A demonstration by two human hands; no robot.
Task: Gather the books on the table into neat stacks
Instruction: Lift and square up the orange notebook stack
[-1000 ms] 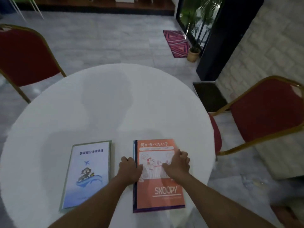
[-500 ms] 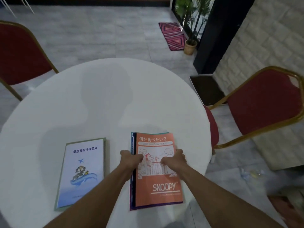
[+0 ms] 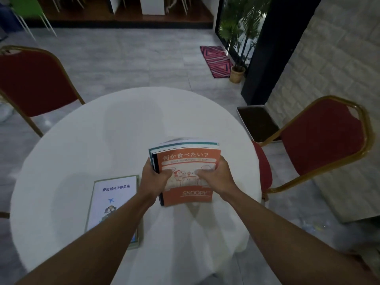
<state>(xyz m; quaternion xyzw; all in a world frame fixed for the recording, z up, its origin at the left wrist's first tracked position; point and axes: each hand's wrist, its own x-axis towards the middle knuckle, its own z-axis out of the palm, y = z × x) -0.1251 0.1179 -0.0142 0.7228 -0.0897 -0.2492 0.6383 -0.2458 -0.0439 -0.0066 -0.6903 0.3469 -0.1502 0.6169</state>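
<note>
Both hands are clamping a small stack of books (image 3: 186, 171) from its two long sides, holding it tilted, its far end raised off the round white table (image 3: 82, 153). The left hand (image 3: 153, 177) is wrapping the spine side: the thumb is lying flat on the orange cover, while the fingers are curling under the stack, out of sight. The right hand (image 3: 217, 177) is mirroring it on the opposite edge, thumb pressed onto the cover drawing, fingers hidden beneath. Each grip is closed firmly on the stack, with no gap showing between skin and paper.

The top book is showing an orange cover with the word SNOOPY near the end closest to the person. Beneath it, the fanned edges of several thinner books, white and teal, are sticking out past the far end and the left side, so the stack is sitting uneven.

Just left of the left grip, a pale book (image 3: 115, 200) with a small blue plane on its cover is lying flat on the table, the left forearm crossing over its near part. It is not touching the held stack.
</note>
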